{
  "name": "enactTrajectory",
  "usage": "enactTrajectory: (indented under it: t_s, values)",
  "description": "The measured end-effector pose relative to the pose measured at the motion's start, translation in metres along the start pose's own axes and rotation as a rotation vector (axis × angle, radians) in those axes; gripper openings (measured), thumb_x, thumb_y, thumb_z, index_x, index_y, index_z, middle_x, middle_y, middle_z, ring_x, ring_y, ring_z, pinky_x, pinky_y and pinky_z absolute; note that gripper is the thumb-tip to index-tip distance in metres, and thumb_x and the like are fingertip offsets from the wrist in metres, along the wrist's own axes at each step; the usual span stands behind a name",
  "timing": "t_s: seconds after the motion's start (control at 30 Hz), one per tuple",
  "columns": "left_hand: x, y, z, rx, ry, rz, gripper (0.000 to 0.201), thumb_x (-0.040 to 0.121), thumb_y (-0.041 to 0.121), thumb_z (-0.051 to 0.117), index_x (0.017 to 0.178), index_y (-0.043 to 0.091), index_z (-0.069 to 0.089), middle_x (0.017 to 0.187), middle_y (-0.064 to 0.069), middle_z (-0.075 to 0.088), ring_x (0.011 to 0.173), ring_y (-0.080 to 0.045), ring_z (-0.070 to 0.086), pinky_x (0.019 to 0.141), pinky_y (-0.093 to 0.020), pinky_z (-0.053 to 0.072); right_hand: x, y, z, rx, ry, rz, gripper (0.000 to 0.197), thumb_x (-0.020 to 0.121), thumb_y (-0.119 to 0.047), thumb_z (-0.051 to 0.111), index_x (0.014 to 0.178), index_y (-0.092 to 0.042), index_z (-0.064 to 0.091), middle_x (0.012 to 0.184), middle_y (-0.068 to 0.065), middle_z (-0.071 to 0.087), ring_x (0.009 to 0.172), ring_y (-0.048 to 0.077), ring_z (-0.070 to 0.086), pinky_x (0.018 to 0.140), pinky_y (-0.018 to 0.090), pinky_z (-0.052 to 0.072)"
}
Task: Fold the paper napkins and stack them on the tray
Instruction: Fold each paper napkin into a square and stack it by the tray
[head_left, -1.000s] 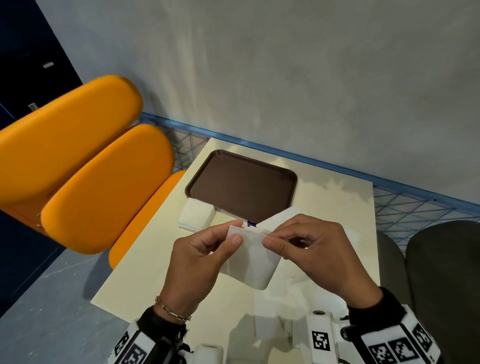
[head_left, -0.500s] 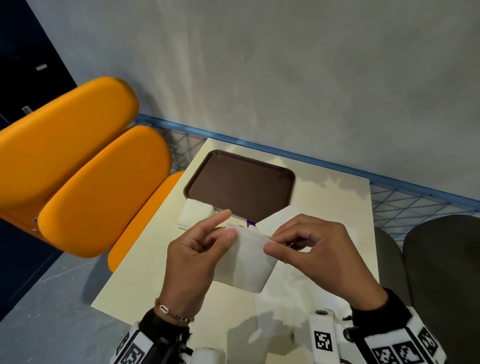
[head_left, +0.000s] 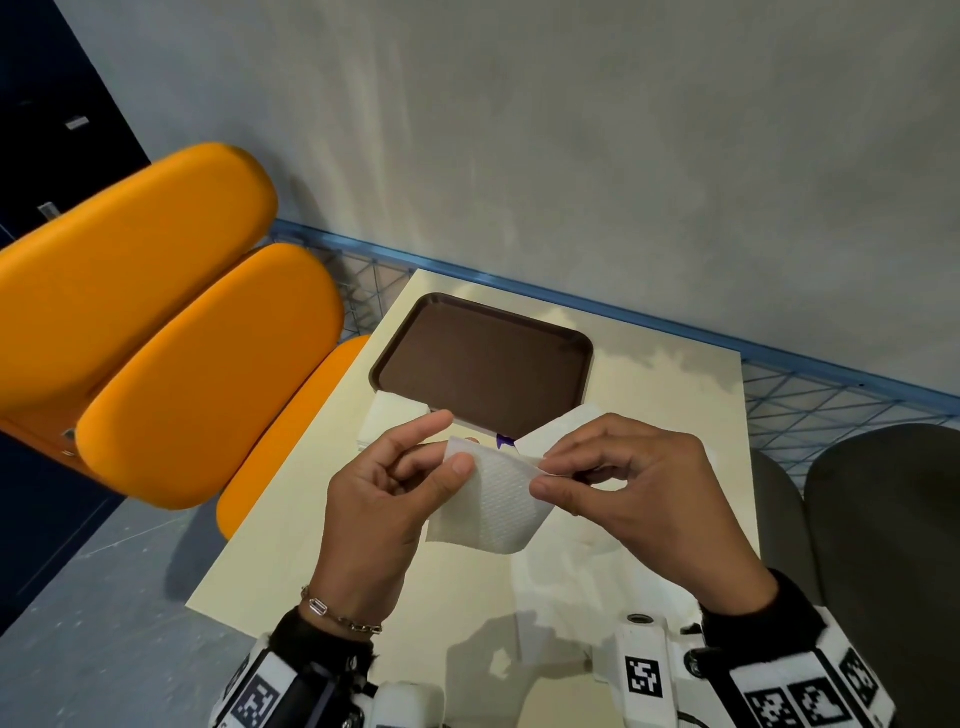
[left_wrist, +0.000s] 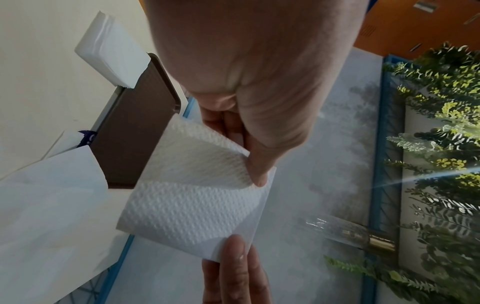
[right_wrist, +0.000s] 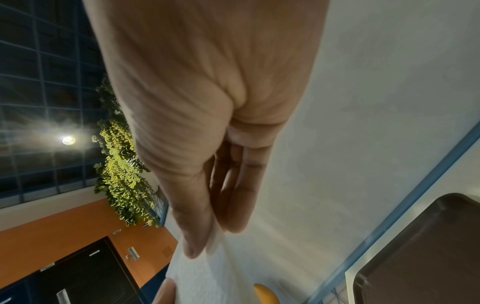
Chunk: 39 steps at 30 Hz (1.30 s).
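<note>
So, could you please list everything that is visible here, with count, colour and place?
napkin: one, white, held in the air above the table between both hands
stack of napkins: one, white, on the table at the tray's near left corner
tray: one, brown, at the far side of the table, nothing on it
wrapper: one, white with a purple mark, on the table near the tray, behind the hands
table: one, cream
chairs: orange on the left
plants: green, in the wrist views
left hand: pinches the napkin's left edge
right hand: pinches the napkin's right corner
</note>
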<state>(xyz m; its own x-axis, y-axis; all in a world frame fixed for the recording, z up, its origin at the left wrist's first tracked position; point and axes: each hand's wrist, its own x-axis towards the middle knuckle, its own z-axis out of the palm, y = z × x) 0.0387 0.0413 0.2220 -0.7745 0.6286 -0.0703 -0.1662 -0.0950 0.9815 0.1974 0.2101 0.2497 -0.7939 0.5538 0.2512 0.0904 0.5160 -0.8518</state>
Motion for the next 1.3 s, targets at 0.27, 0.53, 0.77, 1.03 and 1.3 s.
enactTrajectory:
  t_s: [0.27, 0.53, 0.77, 1.03, 1.3]
  values:
    - [0.0023, 0.0002, -0.0027, -0.011, 0.022, 0.016, 0.040, 0.077, 0.025, 0.076, 0.117, 0.028, 0.074, 0.100, 0.002, 0.081, 0.096, -0.006, 0.073, 0.079, -0.016, 0.057, 0.0030, -0.0019, 0.0022, 0.001, 0.000, -0.022, 0.017, 0.076, -0.025, 0.090, 0.093, -0.022, 0.088, 0.094, -0.015, 0.077, 0.087, 0.012, 0.075, 0.076, 0.014, 0.057]
    - [0.0028, -0.0026, -0.0036, 0.012, 0.078, 0.036, 0.029, 0.079, 0.033, 0.076, 0.106, 0.025, 0.080, 0.106, 0.002, 0.080, 0.102, -0.010, 0.072, 0.082, -0.025, 0.061, 0.0030, -0.0027, 0.0025, -0.002, 0.014, -0.020, 0.018, 0.077, -0.022, 0.092, 0.095, -0.023, 0.087, 0.097, -0.015, 0.077, 0.086, 0.015, 0.075, 0.077, 0.019, 0.059]
    - [0.0043, -0.0048, -0.0058, -0.022, 0.092, 0.013, 0.031, 0.074, 0.031, 0.078, 0.104, 0.025, 0.080, 0.098, 0.005, 0.079, 0.092, -0.005, 0.072, 0.077, -0.022, 0.060, -0.0011, -0.0074, 0.0042, 0.033, 0.026, -0.008, 0.015, 0.079, -0.031, 0.088, 0.092, -0.024, 0.088, 0.094, -0.016, 0.077, 0.092, 0.011, 0.075, 0.074, 0.013, 0.057]
    - [0.0015, -0.0027, -0.0009, -0.047, 0.080, -0.013, 0.036, 0.073, 0.028, 0.077, 0.110, 0.025, 0.078, 0.099, 0.010, 0.079, 0.091, 0.000, 0.071, 0.084, -0.031, 0.056, -0.0038, -0.0077, 0.0045, 0.011, 0.045, -0.026, 0.016, 0.080, -0.030, 0.087, 0.095, -0.024, 0.088, 0.095, -0.016, 0.077, 0.092, 0.011, 0.075, 0.074, 0.015, 0.058]
    - [0.0015, -0.0016, -0.0009, -0.018, 0.024, 0.016, 0.040, 0.077, 0.030, 0.077, 0.117, 0.034, 0.076, 0.112, 0.014, 0.078, 0.108, -0.001, 0.069, 0.085, -0.020, 0.059, -0.0032, -0.0044, 0.0056, -0.025, 0.063, -0.026, 0.015, 0.081, -0.022, 0.089, 0.096, -0.023, 0.087, 0.096, -0.016, 0.076, 0.092, 0.011, 0.074, 0.075, 0.017, 0.059]
